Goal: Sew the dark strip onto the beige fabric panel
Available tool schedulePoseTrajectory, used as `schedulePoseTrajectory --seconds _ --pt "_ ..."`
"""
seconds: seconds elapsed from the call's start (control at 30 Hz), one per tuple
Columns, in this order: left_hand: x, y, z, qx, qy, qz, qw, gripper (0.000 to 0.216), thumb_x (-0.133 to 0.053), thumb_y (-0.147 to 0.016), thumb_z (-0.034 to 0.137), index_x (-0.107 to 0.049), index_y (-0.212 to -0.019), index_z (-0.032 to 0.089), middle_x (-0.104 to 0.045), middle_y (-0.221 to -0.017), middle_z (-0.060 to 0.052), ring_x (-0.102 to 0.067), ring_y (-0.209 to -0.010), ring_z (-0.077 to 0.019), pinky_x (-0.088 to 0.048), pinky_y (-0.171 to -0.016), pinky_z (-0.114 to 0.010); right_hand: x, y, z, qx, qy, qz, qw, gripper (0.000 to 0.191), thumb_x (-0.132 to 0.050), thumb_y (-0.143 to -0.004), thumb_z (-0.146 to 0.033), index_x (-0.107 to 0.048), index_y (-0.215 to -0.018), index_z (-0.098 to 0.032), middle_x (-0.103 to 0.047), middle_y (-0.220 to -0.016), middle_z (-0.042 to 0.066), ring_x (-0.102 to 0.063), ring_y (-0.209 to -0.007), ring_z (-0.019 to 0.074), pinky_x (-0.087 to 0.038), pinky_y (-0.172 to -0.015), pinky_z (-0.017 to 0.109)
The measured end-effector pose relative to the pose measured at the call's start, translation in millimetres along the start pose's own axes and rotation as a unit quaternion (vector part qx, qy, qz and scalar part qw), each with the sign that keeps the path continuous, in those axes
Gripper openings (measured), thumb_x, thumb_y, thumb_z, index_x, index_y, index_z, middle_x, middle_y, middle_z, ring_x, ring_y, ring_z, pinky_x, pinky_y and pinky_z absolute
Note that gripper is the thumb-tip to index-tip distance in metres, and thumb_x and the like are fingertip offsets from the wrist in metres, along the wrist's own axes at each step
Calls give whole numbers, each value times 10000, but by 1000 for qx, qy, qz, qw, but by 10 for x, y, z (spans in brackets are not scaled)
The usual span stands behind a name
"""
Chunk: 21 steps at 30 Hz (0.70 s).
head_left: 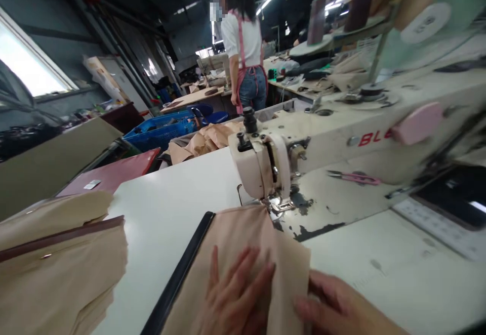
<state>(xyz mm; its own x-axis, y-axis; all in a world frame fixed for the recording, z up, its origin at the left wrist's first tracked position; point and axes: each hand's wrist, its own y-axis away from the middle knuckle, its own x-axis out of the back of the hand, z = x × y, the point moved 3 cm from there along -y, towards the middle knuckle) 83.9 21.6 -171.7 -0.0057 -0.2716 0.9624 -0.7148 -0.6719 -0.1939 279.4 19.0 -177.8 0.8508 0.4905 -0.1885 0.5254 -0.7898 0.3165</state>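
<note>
The cloth [243,244] lies on the table [170,213], its end under the sewing foot [281,204]. My left hand [235,299] presses it flat, fingers spread. My right hand [341,307] pinches its edge. I think sewing comes next, feeding it straight.

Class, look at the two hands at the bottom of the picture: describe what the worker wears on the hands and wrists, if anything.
Both are bare. The left hand shows no glove, ring or thimble on its visible fingers. The right hand is likewise ungloved, with no ring seen; no watch, band or sleeve cuff shows before the frame cuts the wrists off. Motion blur hides finer detail such as nails.
</note>
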Motion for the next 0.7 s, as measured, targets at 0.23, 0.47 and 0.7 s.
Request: schedulePoseTrajectory --seconds 0.23,0.47,0.7 --pt "-73 -94 50 -140 -40 49 988 550 -376 -924 472 -379 -1356 132 -426 -1392 -89 -299 -1333 -228 47 -1122 -495 214 -83 -241 -69 -90 47 992 416 -656 -710 -519 -583 -851 -135 -654 -655 39 -618 -454 117 -460 -367 162" --pt "-113 10 -225 -134 66 38 988 528 -128 -956 474 -357 -1368 235 -448 -1380 -55 -349 -1309 -195 -21 -1137 -434 218 -239 -173 -45 -82 147 985 365 -779 -559 -425 -533 -551 -156 -599 -485 -10 -584 -460 114 -479 -459 202" --pt "412 -580 -345 3 288 23 957 336 -391 -935 257 -424 -1269 276 -574 -1208 -2 -491 -1142 -146 -313 -1028 -308 149 -336 -116 -5 -91 181 979 282 -745 -567 -328 -526 -524 -156 -597 -464 -18 -528 -420 93 -431 -444 207"
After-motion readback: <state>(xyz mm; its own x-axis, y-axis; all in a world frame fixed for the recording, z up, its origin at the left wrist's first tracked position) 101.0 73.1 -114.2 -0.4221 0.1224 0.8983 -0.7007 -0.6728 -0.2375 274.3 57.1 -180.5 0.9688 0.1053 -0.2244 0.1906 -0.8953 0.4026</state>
